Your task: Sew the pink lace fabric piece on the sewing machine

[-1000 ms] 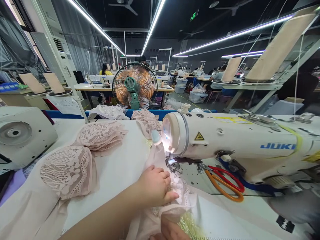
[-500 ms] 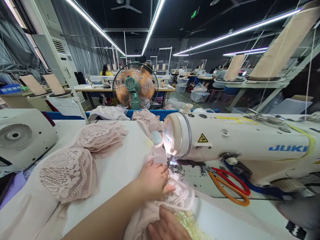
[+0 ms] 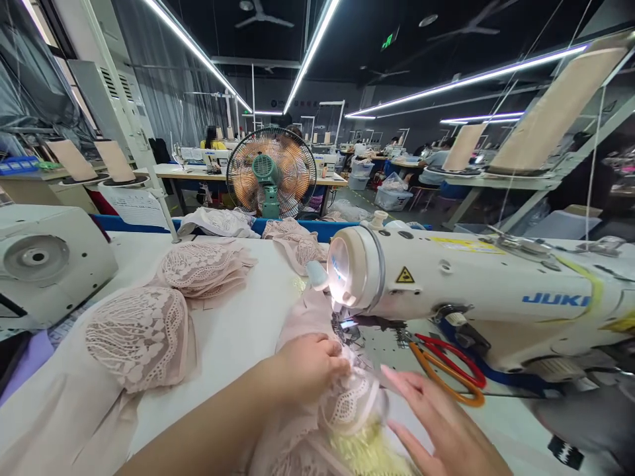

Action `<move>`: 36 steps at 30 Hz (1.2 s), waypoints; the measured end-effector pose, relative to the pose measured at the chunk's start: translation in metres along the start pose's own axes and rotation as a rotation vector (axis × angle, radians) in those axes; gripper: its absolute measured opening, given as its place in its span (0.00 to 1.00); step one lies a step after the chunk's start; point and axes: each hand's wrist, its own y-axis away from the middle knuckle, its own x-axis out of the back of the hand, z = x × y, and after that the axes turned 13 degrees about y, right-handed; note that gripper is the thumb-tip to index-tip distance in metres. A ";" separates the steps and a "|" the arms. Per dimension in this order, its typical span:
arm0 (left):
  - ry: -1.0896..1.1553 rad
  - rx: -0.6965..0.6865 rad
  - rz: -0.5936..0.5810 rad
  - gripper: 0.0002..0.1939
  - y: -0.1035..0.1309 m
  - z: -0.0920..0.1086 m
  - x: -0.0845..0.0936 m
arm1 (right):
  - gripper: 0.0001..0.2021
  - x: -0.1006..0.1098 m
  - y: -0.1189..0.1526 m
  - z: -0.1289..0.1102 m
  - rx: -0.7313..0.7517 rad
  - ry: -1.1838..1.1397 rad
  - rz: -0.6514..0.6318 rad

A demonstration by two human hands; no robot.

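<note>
On the far left of the counter (image 3: 238, 337) sits the end of a neighbouring white machine (image 3: 47, 261), and beside it two stacks of pink lace cups (image 3: 141, 334) lie flat, well apart from the work.

The left hand (image 3: 310, 363) rests palm-down on the pink lace piece (image 3: 347, 403), its fingers curled and pressed onto the fabric just in front of the lit needle area (image 3: 347, 324). The piece lies bunched between both hands, its far edge reaching under the presser foot; a strip of yellowish trim (image 3: 370, 453) shows beneath it near the bottom edge.

The right hand (image 3: 439, 430) is spread, fingers straight and slightly fanned, just right of the lace; I cannot tell whether the fingertips touch the fabric or hover above it.

To do this step well, as I judge it, the left hand should keep the layers flat and aligned close to the foot while staying clear of the needle, and the right should smooth the bunched slack so no fold is caught in the seam.

Behind the right hand, orange-and-red scissors (image 3: 446, 377) lie on the machine bed under the arm of the white sewing machine (image 3: 476, 291).

The room is a long workshop: an orange-bladed fan (image 3: 271, 173) stands beyond the counter, thread cones (image 3: 464, 147) rise on stands to the right, strip lights run along the dark ceiling, and other people sit at distant tables.
</note>
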 end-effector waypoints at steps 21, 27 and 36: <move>-0.038 0.308 0.176 0.33 -0.006 0.026 -0.019 | 0.11 -0.024 -0.012 -0.002 0.243 0.118 -0.181; -0.038 0.305 0.124 0.35 -0.002 0.025 -0.009 | 0.11 -0.028 -0.012 0.000 0.266 0.035 -0.219; -0.001 0.246 0.103 0.37 -0.002 0.007 -0.004 | 0.10 -0.025 -0.026 -0.004 0.303 0.109 -0.340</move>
